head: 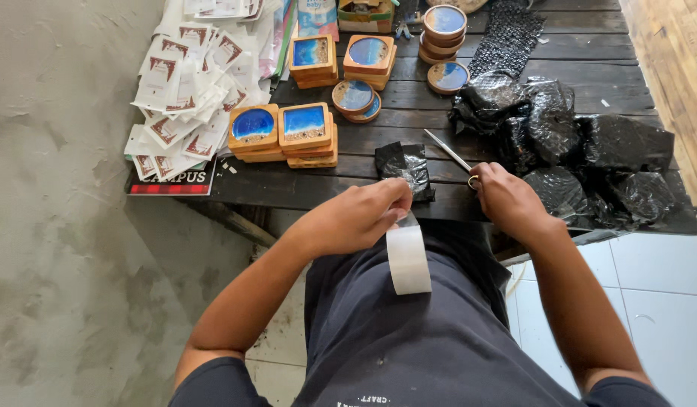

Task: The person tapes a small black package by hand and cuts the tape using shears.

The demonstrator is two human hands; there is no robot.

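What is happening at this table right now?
A person sits at a dark wooden table. The left hand holds a strip of clear tape that hangs down over the lap. The right hand holds scissors, blades pointing away. Between the hands lies a small black-wrapped packet. More black-wrapped bundles are piled on the right; wooden coasters with blue centres and white sachets lie on the left.

The roll of tape (408,260) is translucent white; the wrapped packet (406,167) is glossy black, like the bundles (590,154) to the right; the coasters (284,134) are tan wood with blue and white centres; the far-left sachets (184,90) are white with dark red; the table (409,105) is dark brown.
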